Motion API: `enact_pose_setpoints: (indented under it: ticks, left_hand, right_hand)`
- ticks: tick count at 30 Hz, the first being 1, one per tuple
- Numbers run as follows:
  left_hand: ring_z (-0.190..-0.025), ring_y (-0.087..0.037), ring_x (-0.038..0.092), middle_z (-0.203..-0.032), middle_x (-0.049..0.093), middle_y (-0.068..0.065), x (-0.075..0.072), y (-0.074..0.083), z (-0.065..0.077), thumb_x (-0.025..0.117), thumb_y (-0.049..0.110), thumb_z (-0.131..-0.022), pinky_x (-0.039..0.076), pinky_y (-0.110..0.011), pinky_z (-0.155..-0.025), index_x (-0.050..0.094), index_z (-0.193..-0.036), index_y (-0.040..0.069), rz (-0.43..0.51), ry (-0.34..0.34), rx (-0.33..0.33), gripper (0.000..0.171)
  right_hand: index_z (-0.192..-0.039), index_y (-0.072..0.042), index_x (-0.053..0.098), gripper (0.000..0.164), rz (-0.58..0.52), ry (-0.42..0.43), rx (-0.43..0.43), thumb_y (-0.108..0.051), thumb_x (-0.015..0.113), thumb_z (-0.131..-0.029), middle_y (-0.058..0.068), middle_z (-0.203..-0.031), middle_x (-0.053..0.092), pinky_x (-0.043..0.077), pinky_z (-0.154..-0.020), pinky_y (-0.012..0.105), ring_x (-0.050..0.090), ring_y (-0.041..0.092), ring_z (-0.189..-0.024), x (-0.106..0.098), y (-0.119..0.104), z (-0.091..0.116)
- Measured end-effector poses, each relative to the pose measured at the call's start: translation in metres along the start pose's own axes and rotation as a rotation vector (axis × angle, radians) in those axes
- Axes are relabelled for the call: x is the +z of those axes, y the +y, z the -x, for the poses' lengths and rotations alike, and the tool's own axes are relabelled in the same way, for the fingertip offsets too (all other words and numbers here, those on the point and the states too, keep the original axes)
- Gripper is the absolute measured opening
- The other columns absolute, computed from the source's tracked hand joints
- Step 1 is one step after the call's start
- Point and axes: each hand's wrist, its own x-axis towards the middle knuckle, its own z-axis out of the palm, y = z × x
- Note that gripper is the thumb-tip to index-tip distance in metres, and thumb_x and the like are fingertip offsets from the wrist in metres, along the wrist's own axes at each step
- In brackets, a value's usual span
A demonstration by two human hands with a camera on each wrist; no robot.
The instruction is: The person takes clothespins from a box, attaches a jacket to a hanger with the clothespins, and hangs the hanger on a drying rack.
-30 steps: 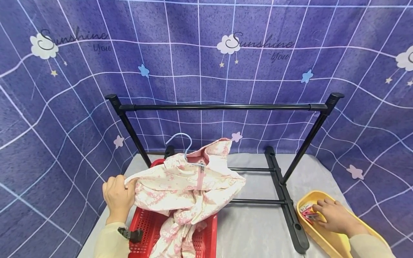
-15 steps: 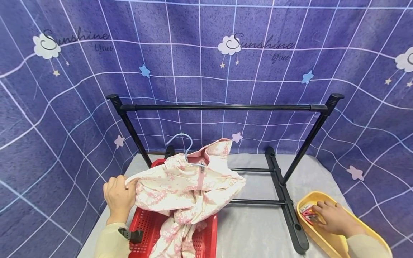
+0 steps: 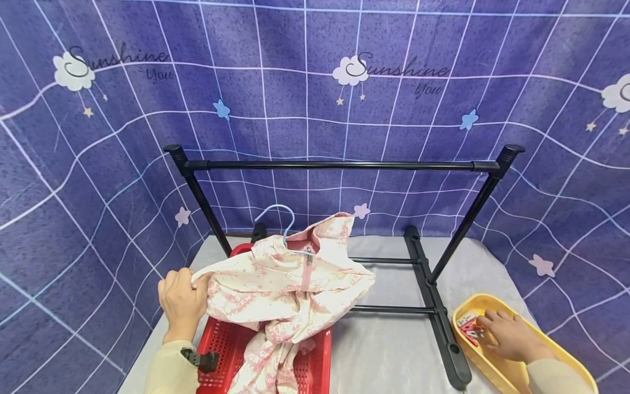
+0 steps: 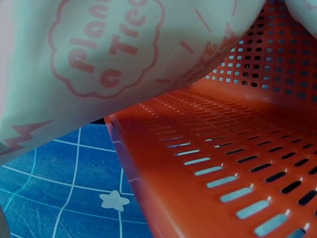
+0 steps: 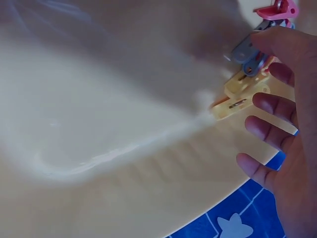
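My left hand (image 3: pixel 182 301) grips the end of a sleeve on a white jacket with pink print (image 3: pixel 256 284), holding it out to the left. A light blue hanger (image 3: pixel 293 220) pokes its hook out of the collar, above a partly drawn zipper. The jacket's lower part lies in a red perforated basket (image 3: pixel 223 342). Over at the right, my right hand (image 3: pixel 512 335) reaches into a yellow tray (image 3: pixel 514 375), at a small heap of clothespins (image 3: pixel 471 330). In the right wrist view its fingers are spread, and the thumb overlaps a grey clothespin (image 5: pixel 245 49) beside yellow and pink ones.
A black garment rack stands behind, its top bar (image 3: pixel 339 164) spanning the scene. One of its feet (image 3: pixel 450 350) lies between the basket and the tray. A pale cloth (image 3: pixel 389 355) covers the table, and a blue patterned curtain (image 3: pixel 384 115) surrounds the back and sides.
My right hand has shifted slightly within the tray, so more of the red clothespins show beside its fingers. My left hand keeps the sleeve in place.
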Motion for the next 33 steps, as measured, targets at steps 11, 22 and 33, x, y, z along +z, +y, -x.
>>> enact_pose_setpoints:
  ticks: [11, 22, 33]
  left_hand:
    - [-0.060, -0.042, 0.041, -0.064, 0.043, -0.020, 0.001, -0.001, 0.000, 0.048, 0.061, -0.095, 0.025, -0.052, -0.060, 0.048, -0.073, -0.003, -0.005, 0.003, -0.002, 0.068]
    - [-0.061, -0.042, 0.041, -0.064, 0.044, -0.021, 0.000, 0.001, -0.001, 0.047, 0.061, -0.096, 0.026, -0.052, -0.061, 0.049, -0.074, -0.003, -0.006, -0.017, -0.010, 0.068]
    - [-0.060, -0.042, 0.041, -0.064, 0.045, -0.021, 0.000, -0.001, 0.002, 0.050, 0.060, -0.095, 0.025, -0.052, -0.061, 0.050, -0.074, -0.003, 0.007, 0.001, 0.002, 0.067]
  right_hand:
    - [-0.089, -0.021, 0.060, 0.038, -0.027, -0.003, 0.031, -0.025, 0.087, -0.062, -0.006, -0.084, 0.047, 0.045, -0.065, 0.050, 0.053, 0.024, -0.078, 0.001, -0.001, 0.000]
    - [-0.083, -0.023, 0.060, 0.035, -0.020, 0.017, -0.008, -0.027, 0.088, -0.063, -0.008, -0.082, 0.044, 0.043, -0.062, 0.044, 0.051, 0.021, -0.074, 0.004, 0.002, 0.002]
    - [-0.079, -0.024, 0.057, 0.035, -0.023, 0.070, -0.047, -0.029, 0.088, -0.064, -0.009, -0.080, 0.042, 0.039, -0.059, 0.040, 0.048, 0.019, -0.070, 0.011, 0.007, 0.002]
